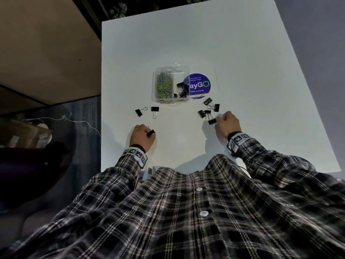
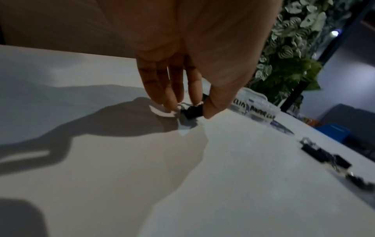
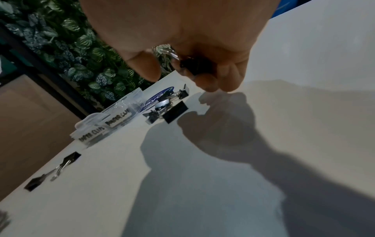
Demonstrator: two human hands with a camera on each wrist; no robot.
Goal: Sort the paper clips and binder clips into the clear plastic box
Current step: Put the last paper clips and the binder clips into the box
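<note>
The clear plastic box stands mid-table, with coloured paper clips in its left compartment and black binder clips in its right one. My left hand pinches a black binder clip against the table, fingertips touching down. My right hand is curled round another black binder clip in the palm. Two loose binder clips lie left of the box and a cluster of several lies to its right, just beyond my right hand.
A round purple sticker sits on the white table beside the box. The box carries handwritten labels. The table's left edge drops to a dark floor with a bag and a cable. Leafy plants stand behind.
</note>
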